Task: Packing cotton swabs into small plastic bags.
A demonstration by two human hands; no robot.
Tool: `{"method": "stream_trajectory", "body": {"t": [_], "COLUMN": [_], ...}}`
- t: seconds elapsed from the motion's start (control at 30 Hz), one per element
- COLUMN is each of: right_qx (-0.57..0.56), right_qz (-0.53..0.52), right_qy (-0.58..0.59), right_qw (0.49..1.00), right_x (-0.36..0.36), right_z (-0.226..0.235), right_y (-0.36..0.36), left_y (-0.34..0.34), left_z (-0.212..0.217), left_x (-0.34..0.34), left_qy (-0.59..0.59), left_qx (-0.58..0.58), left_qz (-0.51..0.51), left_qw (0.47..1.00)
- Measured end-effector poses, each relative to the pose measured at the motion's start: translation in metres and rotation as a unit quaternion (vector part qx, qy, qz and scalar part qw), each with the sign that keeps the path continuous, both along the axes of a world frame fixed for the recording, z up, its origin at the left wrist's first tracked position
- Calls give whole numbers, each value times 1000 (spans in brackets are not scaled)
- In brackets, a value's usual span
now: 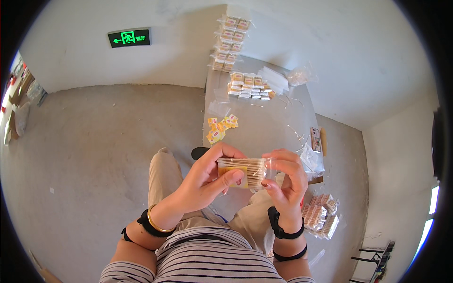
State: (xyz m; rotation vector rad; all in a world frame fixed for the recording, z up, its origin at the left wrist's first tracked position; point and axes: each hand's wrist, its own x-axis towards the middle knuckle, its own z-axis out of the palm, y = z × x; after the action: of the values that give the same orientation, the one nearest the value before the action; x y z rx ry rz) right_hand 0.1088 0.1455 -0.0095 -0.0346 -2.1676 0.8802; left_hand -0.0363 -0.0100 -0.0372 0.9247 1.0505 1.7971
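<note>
**Clear packet of pale sticks (256,173) being held near the centre of the frame**

From my end, I am watching the left hand (207,179) gripping the packet's left part, its thumb lying across a yellow card (241,168). The right hand (291,177) is closing on the clear plastic at the right end, pinching it between thumb and fingers. Above them, yellow cards (221,128) are lying in a loose pile on the grey table (264,127), and small white-and-yellow packs (247,82) are sitting stacked at upper centre. A phone (315,140) is resting by the table's right edge; bundled packs (321,214) are standing at lower right.
</note>
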Motion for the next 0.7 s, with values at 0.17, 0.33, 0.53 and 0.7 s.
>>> {"method": "stream_trajectory", "body": {"t": [0.17, 0.33, 0.53, 0.7], "right_qx": [14, 12, 23, 16], "right_qz": [-4, -3, -41, -55], "right_qy": [2, 16, 4, -5], "right_qw": [1000, 1000, 999, 998], "right_x": [0, 1, 0, -1], "right_z": [3, 0, 3, 7], "right_y": [-1, 0, -8, -11], "left_y": [1, 2, 0, 0], "left_z": [-1, -2, -4, -2], "left_x": [1, 1, 1, 1], "left_qy": [37, 42, 39, 62], "left_qx": [32, 37, 61, 35], "left_qz": [27, 34, 40, 52], "left_qw": [998, 998, 997, 996]}}
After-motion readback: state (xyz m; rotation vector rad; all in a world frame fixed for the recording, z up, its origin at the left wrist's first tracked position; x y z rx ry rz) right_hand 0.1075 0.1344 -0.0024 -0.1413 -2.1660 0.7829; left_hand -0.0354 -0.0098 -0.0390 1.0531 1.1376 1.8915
